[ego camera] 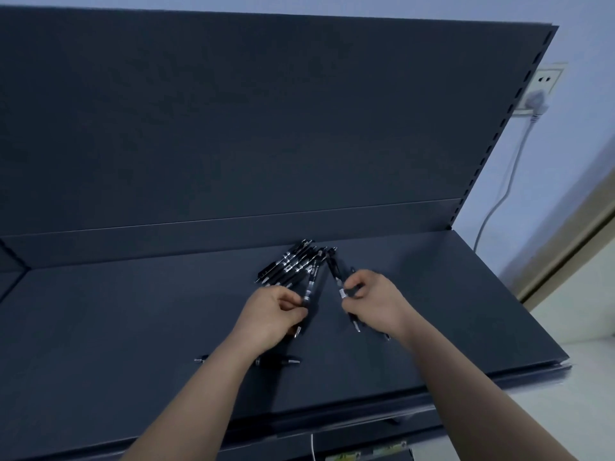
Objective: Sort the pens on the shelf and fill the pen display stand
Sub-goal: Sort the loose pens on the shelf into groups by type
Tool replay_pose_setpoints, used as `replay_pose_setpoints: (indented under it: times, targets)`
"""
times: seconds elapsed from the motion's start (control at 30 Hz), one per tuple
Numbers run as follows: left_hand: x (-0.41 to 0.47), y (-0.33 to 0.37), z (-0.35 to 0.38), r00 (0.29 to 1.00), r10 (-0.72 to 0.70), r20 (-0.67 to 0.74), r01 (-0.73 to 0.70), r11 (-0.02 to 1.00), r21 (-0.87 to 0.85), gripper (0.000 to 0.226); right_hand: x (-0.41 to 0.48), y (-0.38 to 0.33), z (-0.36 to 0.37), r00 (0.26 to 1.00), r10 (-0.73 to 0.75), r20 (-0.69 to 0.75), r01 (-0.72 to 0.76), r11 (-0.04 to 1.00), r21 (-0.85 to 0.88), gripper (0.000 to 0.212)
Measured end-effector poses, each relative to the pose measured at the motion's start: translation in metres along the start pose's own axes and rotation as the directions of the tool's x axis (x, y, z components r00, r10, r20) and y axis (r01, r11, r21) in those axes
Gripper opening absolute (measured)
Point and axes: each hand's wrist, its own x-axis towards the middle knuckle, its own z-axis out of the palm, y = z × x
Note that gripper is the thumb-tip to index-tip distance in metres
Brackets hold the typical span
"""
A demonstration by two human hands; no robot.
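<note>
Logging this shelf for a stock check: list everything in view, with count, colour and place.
shelf: one, dark grey, under the pens
back panel: one, dark grey, behind shelf
socket: one, white, right wall, plug in it
pen pile: several, count unclear, black, back of shelf
loose pens: at least two, black, shelf front by left forearm
left pen: one, black, in left hand
right pen: one, black, in right hand
left hand: one, fingers pinch left pen
right hand: one, fingers grip right pen
</note>
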Motion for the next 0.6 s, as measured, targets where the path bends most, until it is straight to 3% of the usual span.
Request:
replay_pose_setpoints:
  times: [0.1, 0.2, 0.6]
  targets:
    - [0.002, 0.006, 0.010, 1.000, 0.031, 0.007, -0.031, 0.999, -0.014, 0.011, 0.003, -0.008, 0.007, 0.997, 0.001, 0.073, -0.008, 0.995, 0.098, 0.041]
    - [0.003, 0.011, 0.017, 0.998, 0.056, 0.011, -0.056, 0.998, 0.021, 0.012, 0.007, -0.011, 0.014, 0.995, 0.030, 0.097, -0.050, 0.975, 0.216, 0.043]
    - [0.020, 0.016, 0.006, 0.985, 0.162, 0.068, -0.171, 0.972, 0.163, 0.020, 0.034, -0.016, 0.014, 0.978, 0.086, 0.190, -0.153, 0.917, 0.368, 0.012]
